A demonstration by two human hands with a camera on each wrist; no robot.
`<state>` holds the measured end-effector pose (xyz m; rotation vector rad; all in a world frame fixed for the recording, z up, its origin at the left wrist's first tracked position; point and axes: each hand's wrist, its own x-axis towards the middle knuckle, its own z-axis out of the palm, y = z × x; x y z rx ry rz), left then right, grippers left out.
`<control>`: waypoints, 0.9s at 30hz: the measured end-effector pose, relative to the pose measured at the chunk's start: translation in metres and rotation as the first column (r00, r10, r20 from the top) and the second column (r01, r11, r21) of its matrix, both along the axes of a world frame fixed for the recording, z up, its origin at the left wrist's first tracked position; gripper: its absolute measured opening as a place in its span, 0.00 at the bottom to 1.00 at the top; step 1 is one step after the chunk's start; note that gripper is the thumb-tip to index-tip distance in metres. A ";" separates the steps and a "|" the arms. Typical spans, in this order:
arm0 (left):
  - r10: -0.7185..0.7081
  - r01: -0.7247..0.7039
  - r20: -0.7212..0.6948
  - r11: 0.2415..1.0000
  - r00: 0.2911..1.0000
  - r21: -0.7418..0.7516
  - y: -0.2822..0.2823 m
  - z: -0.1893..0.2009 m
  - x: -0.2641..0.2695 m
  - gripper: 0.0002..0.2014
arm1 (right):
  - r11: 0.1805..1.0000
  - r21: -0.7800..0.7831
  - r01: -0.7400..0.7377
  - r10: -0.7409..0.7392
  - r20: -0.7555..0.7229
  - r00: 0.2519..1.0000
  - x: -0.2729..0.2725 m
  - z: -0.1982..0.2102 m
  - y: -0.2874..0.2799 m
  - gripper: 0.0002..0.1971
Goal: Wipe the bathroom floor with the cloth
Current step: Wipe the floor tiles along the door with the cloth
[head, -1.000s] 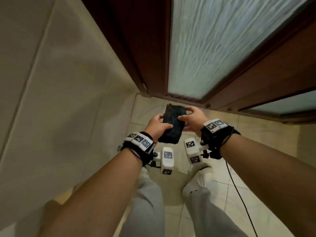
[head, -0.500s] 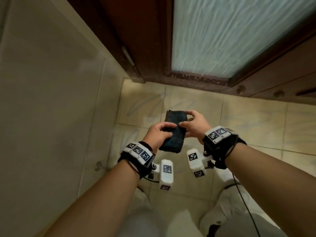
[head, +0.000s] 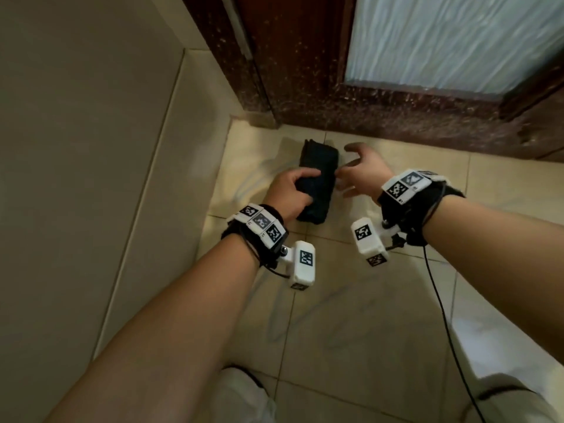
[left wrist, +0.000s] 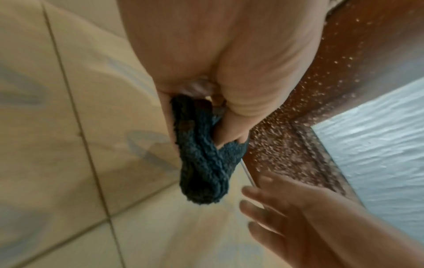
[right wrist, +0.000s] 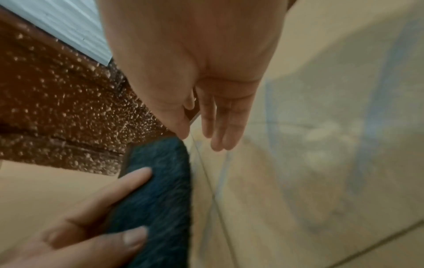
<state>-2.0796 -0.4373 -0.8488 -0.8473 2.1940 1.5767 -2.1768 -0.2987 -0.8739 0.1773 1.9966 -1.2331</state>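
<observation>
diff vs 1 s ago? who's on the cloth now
The right hand has let go of the cloth and now hangs open beside it, fingers spread. Both hands and the cloth have come down toward the floor tiles, near the door; whether the cloth touches the floor is unclear. The left hand still grips the folded cloth.

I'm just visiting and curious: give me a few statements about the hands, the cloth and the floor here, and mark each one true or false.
1. The left hand grips the dark cloth. True.
2. The right hand also grips the cloth. False: its fingers are spread and hold nothing, beside the cloth.
3. The cloth is folded into a narrow bundle. True.
4. The floor is dark wood. False: it is pale tile with grout lines.
5. A brown door with a frosted pane stands beyond the cloth. True.
</observation>
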 end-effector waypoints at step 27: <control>-0.101 0.112 0.057 0.960 0.993 -0.256 -0.019 -0.052 0.009 0.29 | 0.591 0.747 -0.304 0.672 -0.249 0.697 0.009 -0.033 0.080 0.50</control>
